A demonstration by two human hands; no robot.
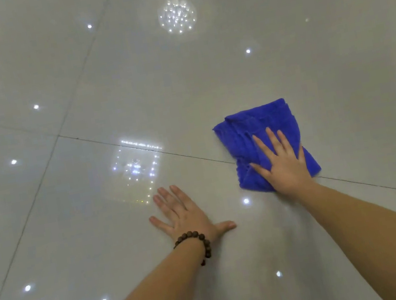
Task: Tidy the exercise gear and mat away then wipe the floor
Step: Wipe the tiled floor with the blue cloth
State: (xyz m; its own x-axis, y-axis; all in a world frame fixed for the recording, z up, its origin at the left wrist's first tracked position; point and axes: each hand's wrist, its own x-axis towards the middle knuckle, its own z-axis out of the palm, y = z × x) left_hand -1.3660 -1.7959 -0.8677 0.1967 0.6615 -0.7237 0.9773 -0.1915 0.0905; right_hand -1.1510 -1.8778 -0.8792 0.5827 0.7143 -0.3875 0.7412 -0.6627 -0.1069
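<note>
Two bare forearms reach forward. Left hand, beaded bracelet at wrist, lies flat on glossy tiled floor. Right hand presses flat, fingers straight, on a crumpled blue cloth.

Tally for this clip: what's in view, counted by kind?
Blue cloths: 1, blue cloth under the right hand
Hands: 2, the left hand flat on the tiled floor
Bead bracelets: 1, bead bracelet on the left wrist
Total: 4
</note>
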